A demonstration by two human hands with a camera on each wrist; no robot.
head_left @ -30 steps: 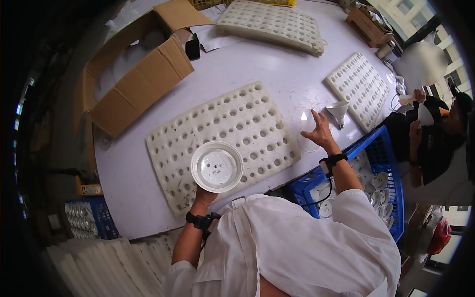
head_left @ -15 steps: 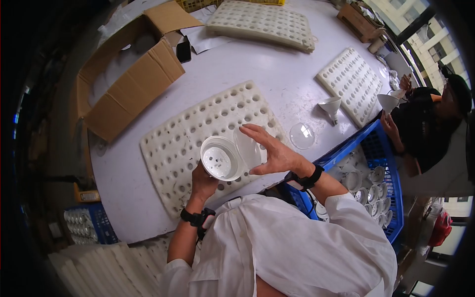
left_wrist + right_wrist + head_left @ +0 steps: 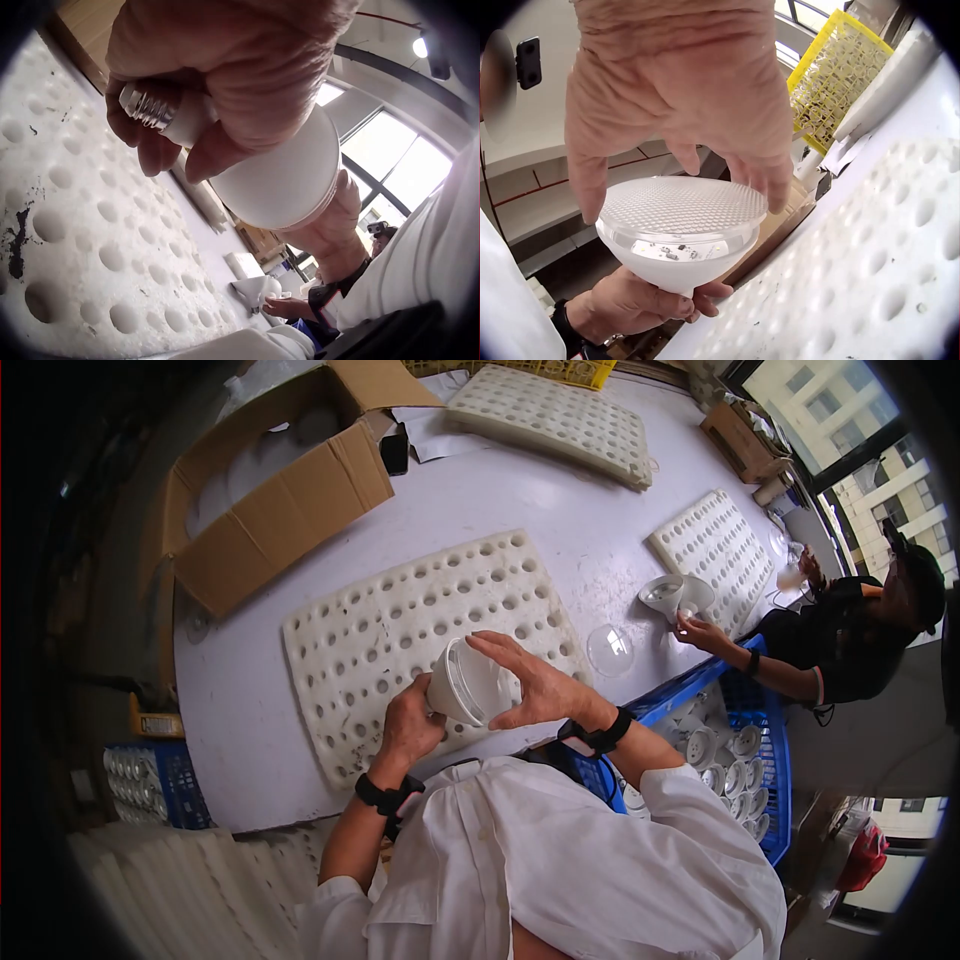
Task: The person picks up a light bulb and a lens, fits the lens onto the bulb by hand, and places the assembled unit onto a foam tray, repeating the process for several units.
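A white cone-shaped lamp bulb housing (image 3: 281, 180) is held by my left hand (image 3: 410, 725) around its narrow neck. The silver screw base (image 3: 146, 109) pokes out past the fingers in the left wrist view. Small parts on a white round board (image 3: 675, 252) show inside the wide mouth. My right hand (image 3: 545, 685) pinches a clear textured lens cover (image 3: 682, 208) by its rim, thumb on one side and fingers on the other. In the right wrist view the cover lies over the housing's mouth, slightly tilted, its edge right at the rim.
Below the hands lies a white foam tray (image 3: 345, 640) full of holes. Right of it are a clear round cover (image 3: 610, 650), another foam tray (image 3: 715, 550) and a blue crate (image 3: 775, 760) of lamp housings. Another person (image 3: 860, 640) holds a lamp there. A cardboard box (image 3: 290, 500) stands at left.
My right hand has come from the table at right, bringing a lens cover to the lamp housing. The left hand has tipped the housing toward it. The other person now grasps the lamp by the right tray.
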